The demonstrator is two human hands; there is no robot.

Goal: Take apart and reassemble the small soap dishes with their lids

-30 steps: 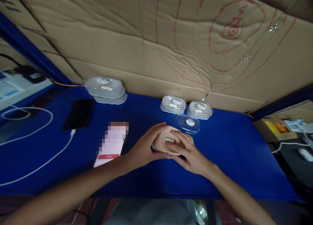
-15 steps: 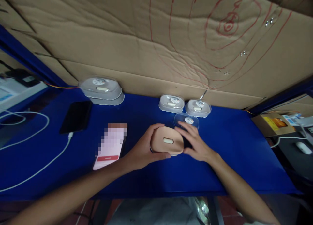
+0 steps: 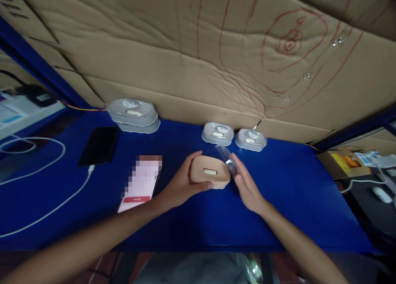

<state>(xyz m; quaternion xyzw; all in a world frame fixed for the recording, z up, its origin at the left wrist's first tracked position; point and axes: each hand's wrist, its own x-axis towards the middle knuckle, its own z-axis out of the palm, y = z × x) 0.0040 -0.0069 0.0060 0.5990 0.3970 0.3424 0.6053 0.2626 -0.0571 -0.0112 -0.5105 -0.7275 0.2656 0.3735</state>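
My left hand (image 3: 185, 179) is wrapped round the left side of a beige oval box (image 3: 201, 167) with a small cream bar on its top, thumb along its front edge. To the right of it, my right hand (image 3: 247, 187) grips a clear plastic lid (image 3: 227, 157), tilted up on edge beside the box. Behind them, two grey oval boxes, the left one (image 3: 218, 134) and the right one (image 3: 250, 140), stand under clear lids bearing round white labels. Further left is a stack of similar grey boxes (image 3: 135, 114).
On the blue table (image 3: 293, 201) at the left lie a lit phone (image 3: 140, 185) and a dark phone (image 3: 99, 146) with a white cable (image 3: 74, 197). A cardboard wall (image 3: 139, 53) rises at the back. A small carton (image 3: 337, 165) and a white mouse (image 3: 382, 194) are at the right.
My right hand has taken hold of the clear lid, which lay flat on the table behind it, and tipped it upright beside the beige box. My left hand keeps its hold on the box.
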